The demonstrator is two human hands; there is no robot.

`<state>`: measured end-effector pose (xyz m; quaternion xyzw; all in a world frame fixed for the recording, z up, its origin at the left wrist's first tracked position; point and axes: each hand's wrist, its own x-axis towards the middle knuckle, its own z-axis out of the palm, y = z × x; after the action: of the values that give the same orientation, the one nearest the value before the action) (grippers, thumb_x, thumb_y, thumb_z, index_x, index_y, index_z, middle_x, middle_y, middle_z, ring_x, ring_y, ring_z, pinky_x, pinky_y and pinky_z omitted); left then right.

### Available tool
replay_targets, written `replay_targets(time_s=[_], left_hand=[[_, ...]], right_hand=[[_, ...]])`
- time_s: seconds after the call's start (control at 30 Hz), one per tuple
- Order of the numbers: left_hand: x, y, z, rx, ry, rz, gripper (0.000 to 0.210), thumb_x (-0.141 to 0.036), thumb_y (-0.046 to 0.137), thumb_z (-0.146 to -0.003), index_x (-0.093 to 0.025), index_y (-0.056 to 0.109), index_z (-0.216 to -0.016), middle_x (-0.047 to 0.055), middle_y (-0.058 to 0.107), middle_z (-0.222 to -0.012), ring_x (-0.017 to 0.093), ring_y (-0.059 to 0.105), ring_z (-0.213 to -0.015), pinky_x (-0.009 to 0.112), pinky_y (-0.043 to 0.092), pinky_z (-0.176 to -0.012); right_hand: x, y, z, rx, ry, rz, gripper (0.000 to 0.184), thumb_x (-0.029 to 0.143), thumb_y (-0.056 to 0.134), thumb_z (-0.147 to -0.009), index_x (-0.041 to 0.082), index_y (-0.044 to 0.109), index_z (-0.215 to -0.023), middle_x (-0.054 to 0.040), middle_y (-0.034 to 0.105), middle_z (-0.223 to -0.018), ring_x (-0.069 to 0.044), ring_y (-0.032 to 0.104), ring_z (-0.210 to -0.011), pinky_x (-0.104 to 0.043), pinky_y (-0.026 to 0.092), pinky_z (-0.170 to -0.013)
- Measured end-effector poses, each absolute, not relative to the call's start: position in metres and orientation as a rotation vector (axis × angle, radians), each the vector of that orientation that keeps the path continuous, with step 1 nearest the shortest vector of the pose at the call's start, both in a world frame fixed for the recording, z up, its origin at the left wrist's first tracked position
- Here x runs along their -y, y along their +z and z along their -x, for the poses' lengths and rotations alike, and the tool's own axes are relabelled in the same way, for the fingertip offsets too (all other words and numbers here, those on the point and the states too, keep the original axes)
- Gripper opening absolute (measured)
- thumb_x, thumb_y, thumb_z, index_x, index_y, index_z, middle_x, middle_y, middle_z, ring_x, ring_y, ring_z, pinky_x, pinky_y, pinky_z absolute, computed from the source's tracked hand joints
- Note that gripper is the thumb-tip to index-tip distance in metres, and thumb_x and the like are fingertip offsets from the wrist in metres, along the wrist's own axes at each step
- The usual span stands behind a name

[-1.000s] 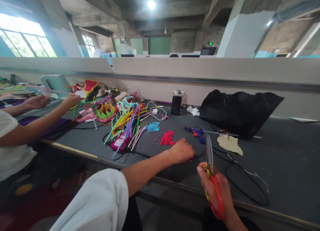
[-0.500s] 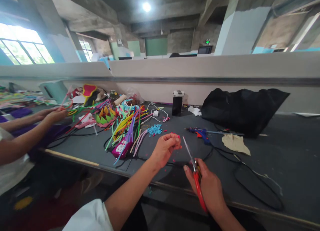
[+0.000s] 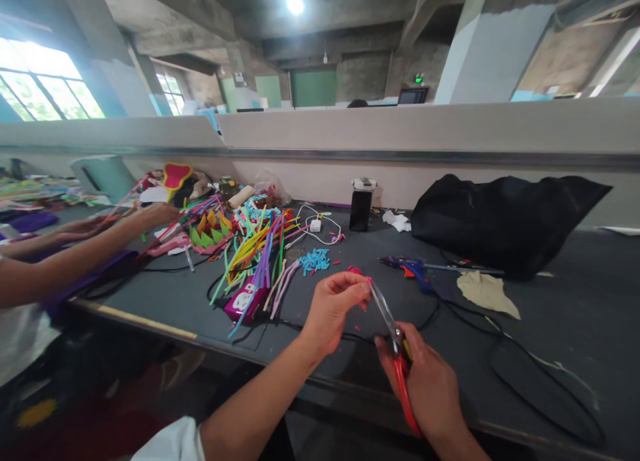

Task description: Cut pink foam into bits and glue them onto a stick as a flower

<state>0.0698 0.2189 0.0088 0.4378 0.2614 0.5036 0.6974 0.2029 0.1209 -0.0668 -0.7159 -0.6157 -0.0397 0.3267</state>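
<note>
Between the thumb and forefinger of my left hand (image 3: pixel 336 309) is a small pink piece (image 3: pixel 369 282), mostly hidden by the fingertips. My right hand (image 3: pixel 430 378) is closed around the red handles of a pair of scissors (image 3: pixel 404 388). Their blades point up and left, with the tips at the pink piece. Just beyond my left hand lie some pink bits (image 3: pixel 355 270) on the dark table. A small heap of cut blue pieces (image 3: pixel 315 261) sits to the left of them.
Colourful pipe cleaners (image 3: pixel 257 248) lie across a purple pouch (image 3: pixel 245 302). A blue glue gun (image 3: pixel 417 269), a beige cloth (image 3: pixel 487 293) and a black bag (image 3: pixel 505 224) are on the right. Black cables cross the table. On the left, a co-worker's arms (image 3: pixel 110 238) reach over it.
The scissor tips have come up to the pink piece at my left fingertips. Pink bits now show beyond my left hand. The co-worker's nearer hand has moved right.
</note>
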Motion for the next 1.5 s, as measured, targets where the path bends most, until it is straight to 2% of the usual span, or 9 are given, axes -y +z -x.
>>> replay_targets(time_s=[0.47,0.77,0.97,1.17,1.3,1.5], left_hand=[[-0.210,0.010,-0.071,-0.632,1.159,-1.008,0.014,-0.022,0.077,-0.065,-0.013,0.066,-0.065,-0.002,0.061,-0.061,0.007,0.049,-0.055,0.019,0.039,-0.054],[-0.209,0.011,-0.071,-0.636,1.150,-0.988,0.013,-0.022,0.076,-0.064,-0.013,0.066,-0.064,-0.002,0.059,-0.060,0.006,0.046,-0.053,0.020,0.038,-0.054],[-0.213,0.008,-0.069,-0.627,1.060,-1.046,0.013,-0.025,0.074,-0.065,-0.014,0.066,-0.066,-0.001,0.058,-0.060,0.007,0.046,-0.054,0.022,0.037,-0.056],[-0.213,0.001,-0.069,-0.712,0.780,-1.441,0.009,-0.023,0.068,-0.066,-0.015,0.067,-0.067,-0.001,0.058,-0.060,0.009,0.047,-0.055,0.022,0.037,-0.056],[-0.207,-0.004,-0.072,-0.730,0.738,-1.951,0.005,-0.016,0.062,-0.066,-0.016,0.067,-0.068,-0.001,0.060,-0.060,0.011,0.051,-0.058,0.022,0.036,-0.056],[-0.206,-0.009,-0.074,-0.661,0.696,-2.324,0.008,-0.017,0.060,-0.070,-0.017,0.066,-0.067,0.000,0.063,-0.062,0.012,0.054,-0.059,0.023,0.037,-0.059]], right_hand=[[-0.121,-0.077,-0.206,1.653,-0.311,1.947,0.032,0.044,0.037,-0.096,0.023,0.061,-0.095,0.0028,0.061,-0.052,-0.017,0.060,-0.045,-0.025,0.031,-0.046],[-0.117,-0.089,-0.209,1.682,-0.438,1.990,0.032,0.038,0.037,-0.096,0.019,0.062,-0.104,0.0018,0.062,-0.051,-0.017,0.060,-0.042,-0.025,0.032,-0.045],[-0.118,-0.077,-0.203,1.600,-0.243,1.816,0.038,0.045,0.035,-0.096,0.018,0.061,-0.094,-0.0029,0.070,-0.064,-0.016,0.063,-0.044,-0.025,0.040,-0.046],[-0.115,-0.048,-0.204,1.443,-0.026,1.613,0.035,0.047,0.041,-0.095,0.020,0.063,-0.087,-0.0009,0.071,-0.069,-0.013,0.066,-0.051,-0.020,0.047,-0.050],[-0.114,-0.044,-0.209,1.419,0.064,1.628,0.035,0.049,0.042,-0.093,0.023,0.064,-0.087,-0.0011,0.072,-0.074,-0.016,0.069,-0.062,-0.021,0.050,-0.056],[-0.117,-0.047,-0.212,1.456,0.124,1.644,0.035,0.049,0.041,-0.092,0.023,0.063,-0.080,-0.0035,0.072,-0.074,-0.018,0.070,-0.063,-0.024,0.050,-0.054]])
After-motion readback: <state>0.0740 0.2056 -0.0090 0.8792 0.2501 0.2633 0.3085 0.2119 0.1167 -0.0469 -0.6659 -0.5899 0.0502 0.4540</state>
